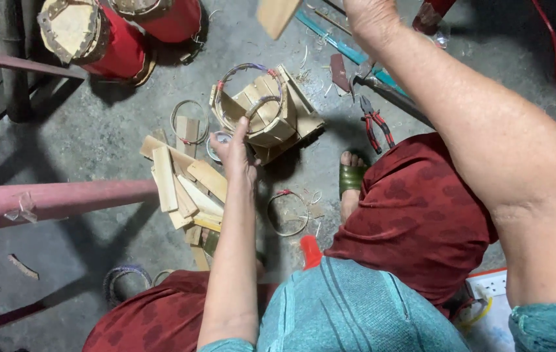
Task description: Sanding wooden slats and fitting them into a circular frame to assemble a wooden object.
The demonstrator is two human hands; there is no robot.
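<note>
My left hand (pixel 235 151) reaches down to a ring of short wooden staves (pixel 266 111) held by wire hoops on the concrete floor, and its fingers pinch the near edge of that ring. My right hand (pixel 368 16) is raised near the top of the view beside a flat wooden slat (pixel 274 14); whether it holds the slat is cut off by the frame edge. A heap of loose wooden slats (pixel 183 182) lies just left of my left hand.
Loose wire hoops (pixel 287 213) (pixel 189 117) lie on the floor. Red-handled pliers (pixel 376 127) and a hammer (pixel 389 91) lie to the right, near my sandalled foot (pixel 351 179). Two red drums (pixel 105 36) stand top left. A pink pole (pixel 63 195) crosses at left.
</note>
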